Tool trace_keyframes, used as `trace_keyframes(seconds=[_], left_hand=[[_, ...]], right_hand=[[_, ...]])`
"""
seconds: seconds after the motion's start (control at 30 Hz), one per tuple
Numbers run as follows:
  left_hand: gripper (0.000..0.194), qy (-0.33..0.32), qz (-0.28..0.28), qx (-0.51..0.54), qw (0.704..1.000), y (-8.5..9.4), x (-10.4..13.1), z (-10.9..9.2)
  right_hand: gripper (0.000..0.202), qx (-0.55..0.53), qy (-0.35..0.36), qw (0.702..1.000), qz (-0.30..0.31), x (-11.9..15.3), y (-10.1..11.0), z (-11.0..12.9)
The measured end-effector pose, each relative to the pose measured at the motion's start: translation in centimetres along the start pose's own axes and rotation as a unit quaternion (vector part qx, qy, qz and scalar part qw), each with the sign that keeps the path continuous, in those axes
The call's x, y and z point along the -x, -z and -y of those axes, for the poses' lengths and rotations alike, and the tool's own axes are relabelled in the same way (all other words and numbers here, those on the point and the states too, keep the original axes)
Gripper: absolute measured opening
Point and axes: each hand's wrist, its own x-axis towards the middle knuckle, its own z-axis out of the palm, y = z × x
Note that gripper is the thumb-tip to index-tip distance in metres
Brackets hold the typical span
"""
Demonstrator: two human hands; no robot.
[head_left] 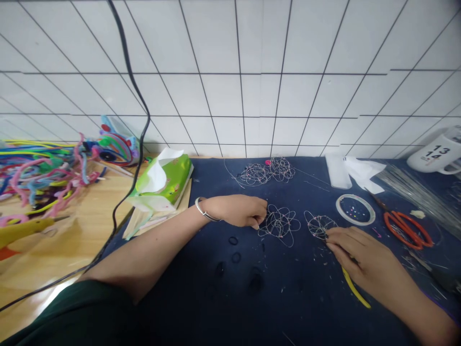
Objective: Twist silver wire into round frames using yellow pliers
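Observation:
My left hand (pixel 242 210), a bracelet on its wrist, pinches the left edge of a beaded wire flower (pixel 280 223) lying on the dark blue mat (pixel 187 298). Closed fingers of my right hand (pixel 360 247) grip a second, smaller beaded wire piece (pixel 320 226) by its right side. A yellow curved handle (pixel 355 288) sticks out below my right palm; the rest of that tool is hidden, and I cannot tell whether the hand holds it. Behind both hands lies a cluster of similar wire loops (pixel 264 172) with a pink bit on it.
Right: a white ring-shaped dish (pixel 356 210) with small beads, orange-handled scissors (pixel 406 229), loose wires (pixel 421 192), white paper (pixel 363 170) and a mug (pixel 437 151). Left: a green tissue pack (pixel 182 175), a black cable (pixel 131 81), a yellow glue gun (pixel 25 230) and pipe cleaners (pixel 43 178). Black rings (pixel 233 240) lie in front.

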Motion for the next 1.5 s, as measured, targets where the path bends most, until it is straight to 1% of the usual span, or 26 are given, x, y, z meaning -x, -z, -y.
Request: trace_keyframes(seconds=[0.13, 0.23, 0.37, 0.63, 0.73, 0.83, 0.9, 0.93, 1.03, 1.13, 1.2, 1.3, 1.4, 1.5], left_hand=[[0.005, -0.014, -0.006, 0.043, 0.999, 0.5, 0.1, -0.3], [0.005, -0.039, -0.017, 0.080, 0.996, 0.8, 0.2, -0.5], [0.003, -0.058, -0.005, 0.093, 0.994, 1.0, 0.0, -0.4], [0.005, -0.026, 0.025, 0.101, 0.994, 0.8, 0.2, 0.6], [0.015, -0.011, 0.027, 0.120, 0.992, 0.7, 0.4, 0.9], [0.029, -0.025, 0.031, 0.127, 0.991, 0.7, 0.4, 0.9], [0.031, -0.041, 0.034, 0.121, 0.991, 0.7, 0.3, 0.8], [0.029, -0.047, 0.033, 0.118, 0.991, 0.7, 0.2, 0.8], [0.018, -0.064, 0.024, 0.121, 0.990, 0.7, 0.1, 0.7], [0.013, -0.062, 0.002, 0.121, 0.991, 0.6, 0.1, 0.8], [0.016, -0.041, -0.015, 0.120, 0.992, 0.5, 0.1, 0.9], [0.027, -0.015, -0.038, 0.120, 0.992, 0.4, 0.2, 0.7], [0.032, -0.033, -0.046, 0.112, 0.992, 0.5, 0.1, 0.4], [0.025, -0.055, -0.040, 0.100, 0.993, 0.6, 0.0, 0.1]], right_hand=[[0.017, 0.006, 0.004, 1.000, -0.007, 0.1, -0.1, -0.1], [0.017, 0.011, 0.000, 1.000, -0.005, 0.0, -0.1, -0.1], [0.018, 0.008, -0.004, 1.000, 0.000, 0.0, 0.1, 0.1], [0.018, 0.033, -0.005, 0.999, -0.011, -0.1, 0.1, 0.4], [0.019, 0.039, -0.001, 0.999, -0.012, 0.0, 0.0, 0.3], [0.020, 0.041, 0.001, 0.999, -0.011, 0.1, -0.1, 0.2], [0.020, 0.041, 0.002, 0.999, -0.013, 0.1, -0.1, 0.2], [0.020, 0.041, 0.002, 0.999, -0.015, 0.1, -0.1, 0.2], [0.020, 0.041, 0.002, 0.999, -0.020, 0.1, -0.1, 0.1], [0.019, 0.042, 0.004, 0.999, -0.014, 0.2, -0.2, 0.0], [0.019, 0.043, 0.007, 0.999, -0.009, 0.2, -0.2, -0.1], [0.020, 0.045, 0.004, 0.999, -0.008, 0.1, -0.2, -0.1], [0.019, 0.054, 0.011, 0.998, -0.011, 0.2, -0.1, 0.1], [0.019, 0.063, 0.027, 0.997, -0.020, 0.3, 0.0, 0.2]])
